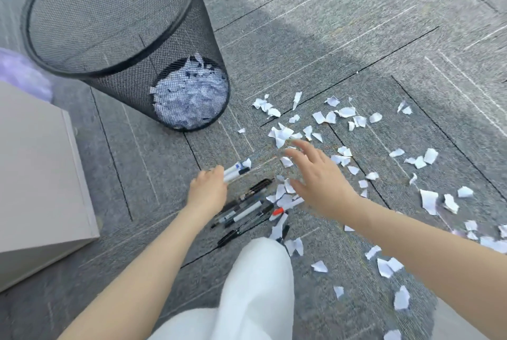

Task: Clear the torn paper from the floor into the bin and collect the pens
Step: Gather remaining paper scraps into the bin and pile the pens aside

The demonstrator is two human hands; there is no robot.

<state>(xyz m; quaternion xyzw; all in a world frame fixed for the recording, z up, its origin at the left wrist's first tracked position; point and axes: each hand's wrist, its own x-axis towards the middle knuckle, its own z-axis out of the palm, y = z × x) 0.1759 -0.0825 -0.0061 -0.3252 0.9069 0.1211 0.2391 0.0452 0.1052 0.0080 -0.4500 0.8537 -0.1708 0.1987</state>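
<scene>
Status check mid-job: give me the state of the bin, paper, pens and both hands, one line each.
mesh bin: upright, torn paper heaped at its bottom.
paper scraps: many scattered on the carpet.
loose pens: lying in a cluster on the floor, some among scraps.
left hand: grips white pens.
right hand: fingers spread above the scraps, holding nothing.

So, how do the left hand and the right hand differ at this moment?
The left hand is curled round white pens, while the right hand holds nothing. The left hand's fingers are bent; the right hand's fingers are spread and fairly straight. The left hand is beside the pens on the floor; the right hand is over torn paper. Both are bare and low over the carpet.
</scene>
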